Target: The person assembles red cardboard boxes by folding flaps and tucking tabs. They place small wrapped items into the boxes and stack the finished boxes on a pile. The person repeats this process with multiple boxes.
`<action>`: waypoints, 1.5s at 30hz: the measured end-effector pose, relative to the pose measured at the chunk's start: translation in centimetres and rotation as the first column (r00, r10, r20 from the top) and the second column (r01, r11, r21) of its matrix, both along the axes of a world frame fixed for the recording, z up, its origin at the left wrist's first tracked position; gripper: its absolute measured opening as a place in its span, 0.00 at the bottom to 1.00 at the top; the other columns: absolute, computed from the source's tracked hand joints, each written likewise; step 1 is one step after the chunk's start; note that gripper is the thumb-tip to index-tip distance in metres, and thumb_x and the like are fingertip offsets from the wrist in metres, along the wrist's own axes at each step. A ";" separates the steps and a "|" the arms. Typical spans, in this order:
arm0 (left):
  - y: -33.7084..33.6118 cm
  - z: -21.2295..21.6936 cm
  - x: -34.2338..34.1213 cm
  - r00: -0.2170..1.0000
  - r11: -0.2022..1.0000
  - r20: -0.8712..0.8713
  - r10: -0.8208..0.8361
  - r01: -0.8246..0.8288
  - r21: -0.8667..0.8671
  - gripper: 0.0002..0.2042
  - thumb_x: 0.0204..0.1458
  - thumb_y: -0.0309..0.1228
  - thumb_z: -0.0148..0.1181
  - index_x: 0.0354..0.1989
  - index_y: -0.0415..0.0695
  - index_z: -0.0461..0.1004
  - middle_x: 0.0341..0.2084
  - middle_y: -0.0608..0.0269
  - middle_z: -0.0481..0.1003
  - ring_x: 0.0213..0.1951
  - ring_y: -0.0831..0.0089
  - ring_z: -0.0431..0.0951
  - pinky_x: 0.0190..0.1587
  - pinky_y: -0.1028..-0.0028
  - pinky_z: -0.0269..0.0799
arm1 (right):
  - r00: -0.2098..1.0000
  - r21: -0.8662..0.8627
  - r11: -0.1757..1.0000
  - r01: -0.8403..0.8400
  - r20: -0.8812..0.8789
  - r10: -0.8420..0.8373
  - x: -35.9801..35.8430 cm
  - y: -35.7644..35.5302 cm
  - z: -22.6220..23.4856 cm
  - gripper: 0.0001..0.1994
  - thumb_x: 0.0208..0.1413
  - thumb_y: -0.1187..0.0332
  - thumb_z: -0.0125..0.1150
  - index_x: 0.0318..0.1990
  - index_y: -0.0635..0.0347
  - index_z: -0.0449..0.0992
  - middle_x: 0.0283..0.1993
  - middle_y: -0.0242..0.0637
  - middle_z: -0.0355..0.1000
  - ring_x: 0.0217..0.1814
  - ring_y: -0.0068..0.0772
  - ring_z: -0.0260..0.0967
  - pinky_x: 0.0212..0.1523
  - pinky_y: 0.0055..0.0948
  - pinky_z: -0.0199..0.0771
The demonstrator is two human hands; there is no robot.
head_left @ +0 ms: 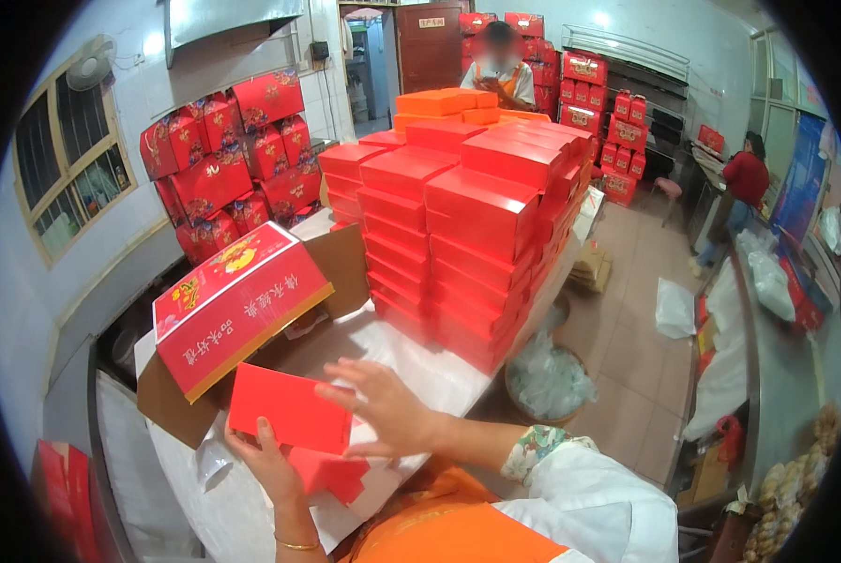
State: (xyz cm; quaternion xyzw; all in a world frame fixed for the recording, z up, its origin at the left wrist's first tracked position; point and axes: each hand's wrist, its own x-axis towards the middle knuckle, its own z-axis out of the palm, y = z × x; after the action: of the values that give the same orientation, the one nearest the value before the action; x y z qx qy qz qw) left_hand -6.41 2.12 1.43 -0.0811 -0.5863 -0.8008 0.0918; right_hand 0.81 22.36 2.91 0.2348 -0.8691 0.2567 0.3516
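I am watching my left hand [268,462] rising from the lower edge with a thin gold bangle [298,544] on the wrist, its thumb lying up against the near edge of a flat red card sheet [289,405] and the other fingers hidden behind it, so it is pinching the sheet from below. My right hand [383,408] is reaching in across it from the right, palm down, its fingers [350,368] spread wide and resting on the right end of the same sheet, the forearm coming out of a white sleeve with a patterned cuff [533,448]. The sheet is hanging just above the near part of the tabletop [420,371], which is wearing a pale covering; more folded red card [331,474] is lying under it. Just to the left an open brown carton [172,403] is carrying a long red gift box with gold trim [233,305], tilted. Behind it a tall block of stacked flat red boxes [477,235] is filling the far half of the tabletop, with orange ones [444,101] on top. Red carrier boxes [228,155] are piling up against the left wall under a window [68,159]. The tabletop's right edge is dropping to a tiled floor [627,347] where a round basket [547,380] is sitting; the aisle beyond is staying open, with a person in an orange apron [500,75] and another in red [744,183] standing well apart.
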 end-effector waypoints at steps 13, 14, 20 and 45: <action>3.2 5.8 4.1 0.935 0.933 -0.094 -0.342 0.350 0.079 0.31 0.64 0.36 0.51 0.71 0.48 0.44 0.60 0.54 0.59 0.51 0.64 0.74 0.45 0.69 0.77 | 0.929 -0.123 0.975 0.183 -0.302 -0.212 1.0 6.7 6.0 0.36 0.39 0.60 0.76 0.60 0.51 0.68 0.64 0.56 0.56 0.66 0.60 0.57 0.63 0.51 0.61; 2.9 5.5 4.3 0.943 0.950 -0.124 -0.309 0.312 0.008 0.32 0.63 0.36 0.51 0.72 0.48 0.44 0.60 0.53 0.59 0.50 0.64 0.74 0.44 0.71 0.78 | 0.907 -0.146 0.964 0.223 -0.332 -0.260 1.0 8.7 7.3 0.35 0.39 0.61 0.75 0.59 0.52 0.68 0.64 0.54 0.56 0.66 0.60 0.56 0.63 0.50 0.61; -1.6 -0.1 3.3 0.975 0.974 -0.040 -0.218 0.216 -0.064 0.23 0.63 0.33 0.50 0.66 0.43 0.57 0.53 0.55 0.66 0.46 0.70 0.75 0.42 0.76 0.76 | 0.756 -0.162 0.811 0.563 -0.295 -0.584 3.4 19.4 14.3 0.30 0.42 0.59 0.71 0.55 0.53 0.70 0.61 0.51 0.60 0.65 0.55 0.57 0.64 0.48 0.60; -12.4 -13.5 9.9 0.797 0.988 0.583 0.155 -0.142 -0.069 0.14 0.65 0.31 0.50 0.54 0.37 0.67 0.44 0.57 0.73 0.43 0.73 0.76 0.42 0.75 0.75 | 0.825 -0.272 0.933 0.237 0.563 -0.045 -0.4 0.5 -14.1 0.23 0.57 0.72 0.60 0.61 0.65 0.67 0.55 0.48 0.67 0.57 0.42 0.67 0.52 0.36 0.73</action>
State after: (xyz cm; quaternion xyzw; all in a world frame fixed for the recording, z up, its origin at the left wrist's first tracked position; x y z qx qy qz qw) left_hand 3.45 -10.25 -12.09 0.2151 -0.5990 -0.7707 -0.0320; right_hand 0.41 22.82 -11.15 0.0234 -0.8926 0.4279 0.1404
